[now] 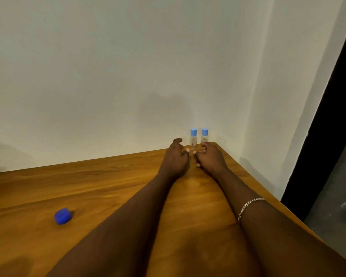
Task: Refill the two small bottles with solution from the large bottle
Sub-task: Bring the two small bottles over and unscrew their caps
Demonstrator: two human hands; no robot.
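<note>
While the left bottle (193,139) and right bottle (204,136) stand capped at the table's (88,186) far corner, my left hand (175,156) and right hand (211,156) flank them, fingers loosely curled, gripping nothing; whether they're refilled I can't tell.

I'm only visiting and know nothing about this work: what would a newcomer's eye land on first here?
Two small blue-capped bottles stand side by side at the far corner of the table, against the white wall. The left hand and the right hand reach up to their bases; whether they touch them is unclear. A dark blue cap lies alone on the table, off to the left.
</note>
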